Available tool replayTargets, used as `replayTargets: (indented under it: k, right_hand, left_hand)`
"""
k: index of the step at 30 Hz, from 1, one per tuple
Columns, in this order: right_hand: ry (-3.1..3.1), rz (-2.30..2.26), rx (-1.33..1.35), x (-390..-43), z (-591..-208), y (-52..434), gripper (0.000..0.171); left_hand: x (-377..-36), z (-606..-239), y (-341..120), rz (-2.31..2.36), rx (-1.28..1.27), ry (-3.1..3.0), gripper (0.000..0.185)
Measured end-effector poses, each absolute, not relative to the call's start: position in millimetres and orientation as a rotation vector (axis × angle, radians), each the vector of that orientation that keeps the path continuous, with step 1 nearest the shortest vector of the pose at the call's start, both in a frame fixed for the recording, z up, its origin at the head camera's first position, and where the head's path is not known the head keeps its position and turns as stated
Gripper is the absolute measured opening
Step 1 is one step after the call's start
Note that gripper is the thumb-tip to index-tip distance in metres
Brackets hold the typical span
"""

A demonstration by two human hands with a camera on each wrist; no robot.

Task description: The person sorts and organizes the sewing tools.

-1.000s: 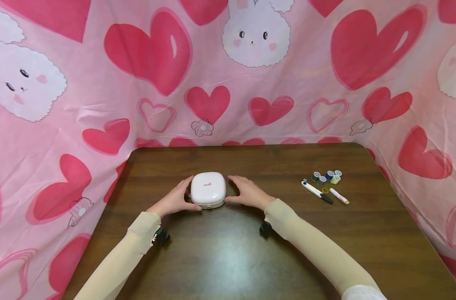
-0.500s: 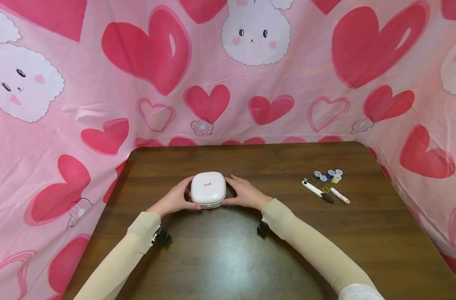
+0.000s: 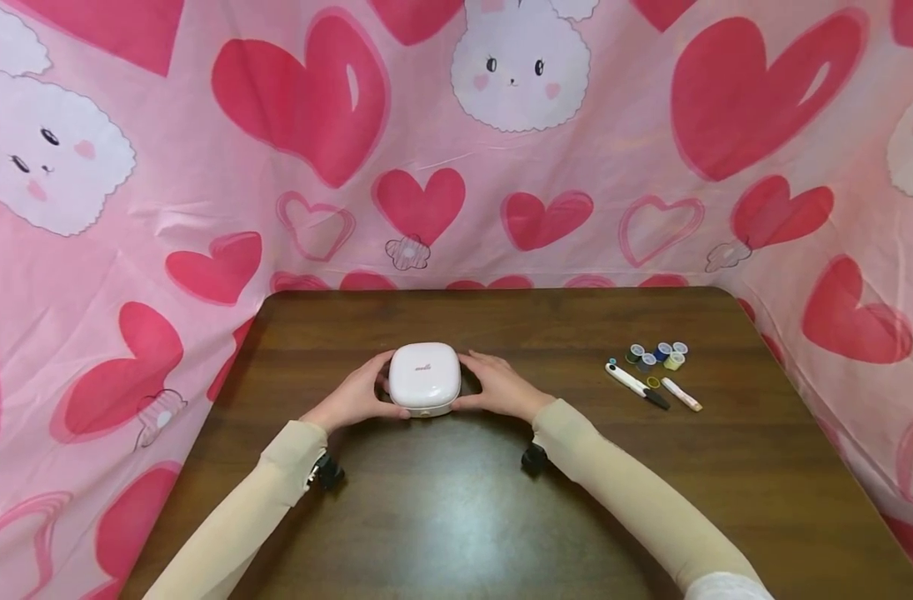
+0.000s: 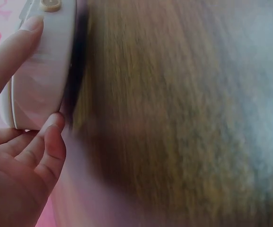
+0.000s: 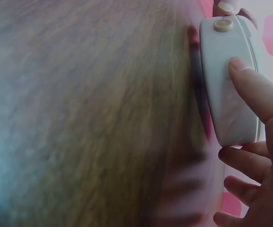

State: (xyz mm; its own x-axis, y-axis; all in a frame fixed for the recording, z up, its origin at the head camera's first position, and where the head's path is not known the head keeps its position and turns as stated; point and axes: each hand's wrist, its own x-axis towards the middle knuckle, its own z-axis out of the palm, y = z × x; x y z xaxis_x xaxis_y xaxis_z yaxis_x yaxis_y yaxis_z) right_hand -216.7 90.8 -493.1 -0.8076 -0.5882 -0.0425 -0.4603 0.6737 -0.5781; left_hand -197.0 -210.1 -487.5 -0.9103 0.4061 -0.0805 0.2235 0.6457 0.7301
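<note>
From the head view, I saw the person's left hand [image 3: 354, 397] and right hand [image 3: 507, 393] gripping a closed white case [image 3: 425, 375] from both sides, left of centre at the table [image 3: 456, 533]. I could not tell whether its base touched the wood. The thread spools [image 3: 662, 353] and a white-and-black tool [image 3: 638, 386] lay well apart to the right; a wide swing of the right arm seemed their main danger.

In the left wrist view, the thumb pressed the front wall near the round clasp [image 4: 50, 4], with one fingertip at the bottom edge. A slide onto that clasp might have sprung the lid, and a hard set-down could have nipped the finger.

In the right wrist view, the thumb lay farther from the clasp, and the lower fingers stood clear of the case. With such shallow contact on a smooth shell, uneven lifting could have let that side slip and tilt.
</note>
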Motion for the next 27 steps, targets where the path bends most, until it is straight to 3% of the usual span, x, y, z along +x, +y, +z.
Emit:
replayTargets:
  k: [27]
  right_hand:
    - [2.778,-0.838,-0.874,-200.3,-487.3,139.8,0.090]
  left_hand:
    - [-195.9,-481.9,-165.2,1.125,0.648,2.610,0.113]
